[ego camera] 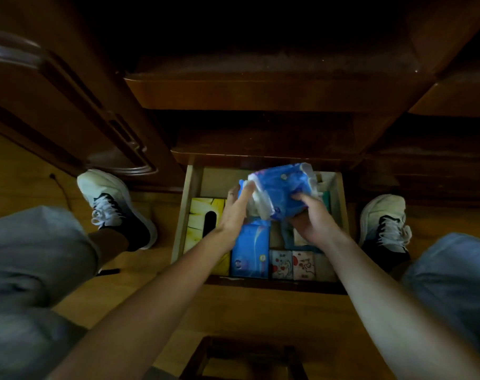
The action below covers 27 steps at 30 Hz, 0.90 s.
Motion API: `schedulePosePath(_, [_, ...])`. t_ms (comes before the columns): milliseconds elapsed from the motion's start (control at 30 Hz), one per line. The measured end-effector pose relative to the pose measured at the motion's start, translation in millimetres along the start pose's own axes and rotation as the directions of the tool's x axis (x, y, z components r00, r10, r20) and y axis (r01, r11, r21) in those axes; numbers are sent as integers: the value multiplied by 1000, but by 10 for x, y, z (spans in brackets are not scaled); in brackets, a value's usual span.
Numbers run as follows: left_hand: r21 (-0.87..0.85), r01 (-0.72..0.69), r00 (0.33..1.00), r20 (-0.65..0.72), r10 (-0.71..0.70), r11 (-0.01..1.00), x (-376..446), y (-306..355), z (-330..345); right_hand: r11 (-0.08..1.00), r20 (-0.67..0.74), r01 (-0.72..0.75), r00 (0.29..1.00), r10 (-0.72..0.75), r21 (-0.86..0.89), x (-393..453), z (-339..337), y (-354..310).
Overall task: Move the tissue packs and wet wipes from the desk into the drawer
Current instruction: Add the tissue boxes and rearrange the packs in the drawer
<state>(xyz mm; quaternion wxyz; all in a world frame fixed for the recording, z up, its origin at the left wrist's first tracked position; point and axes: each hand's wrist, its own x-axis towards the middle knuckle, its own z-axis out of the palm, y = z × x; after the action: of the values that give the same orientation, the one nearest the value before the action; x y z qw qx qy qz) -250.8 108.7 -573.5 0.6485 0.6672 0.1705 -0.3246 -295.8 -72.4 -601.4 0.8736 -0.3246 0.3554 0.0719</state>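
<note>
A person seated above an open pale wooden drawer (191, 187) looks straight down into it. Both hands hold one crinkled blue-and-white plastic tissue pack (281, 192) over the drawer's far half, toward 12 o'clock. The left hand (234, 212) presses straight fingers against the pack's left end; the right hand (311, 219) curls its fingers and thumb round the pack's right underside.

Four packs lie plainly inside the drawer. A yellow tissue box with a dark oval slot (206, 215) fills the 9 o'clock side, touching the left wall. A flat blue pack (251, 250) sits just beside it, under the left wrist. Two small white pocket packs printed with red cartoon figures (292, 264) lie side by side at 6 o'clock against the front wall. Further items under the right hand are too hidden to name. Bare drawer floor shows at 11 o'clock, near the back wall.

Dark brown wooden cabinet fronts (247, 89) overhang the drawer's back edge. Two white-and-black trainers (115, 207) rest on the wooden floor (260, 311) either side, well apart from the drawer.
</note>
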Motion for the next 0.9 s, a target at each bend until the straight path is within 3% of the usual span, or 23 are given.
schedulePosePath(67, [-47,78,996,-45,-80,996,-79,94,-58,983,107,13,994,6,-185,-40,106,90])
schedulePosePath(167, [23,120,985,-132,-116,993,-102,205,-180,755,149,142,987,-59,-640,-109,212,180])
schedulePosePath(233, [77,47,975,-219,-29,996,-97,197,-217,651,197,216,975,-103,-727,-170,278,205])
schedulePosePath(333, [92,-120,908,-394,147,989,-55,131,-338,580,267,219,964,-4,-784,-330,466,218])
schedulePosePath(400, [221,-168,856,-450,254,961,-95,134,-446,602,234,161,971,43,-782,-394,606,247])
schedulePosePath(500, [504,-173,754,-484,443,846,-177,169,-540,686,9,80,994,-106,-723,-442,853,439])
schedulePosePath(567, [486,-149,760,-501,414,861,-194,230,-569,715,-83,158,953,-290,-681,-458,922,574])
schedulePosePath(633, [378,-63,805,-529,271,924,-176,271,-599,625,8,306,902,-431,-718,-467,939,624])
schedulePosePath(700, [307,17,837,-526,155,951,-166,259,-624,520,84,360,874,-479,-775,-472,921,647])
schedulePosePath(800, [339,37,873,-469,135,940,-159,194,-677,563,99,323,915,-391,-761,-435,876,713])
schedulePosePath(900, [404,16,878,-443,180,915,-175,215,-882,758,65,103,995,-79,-645,-339,900,664])
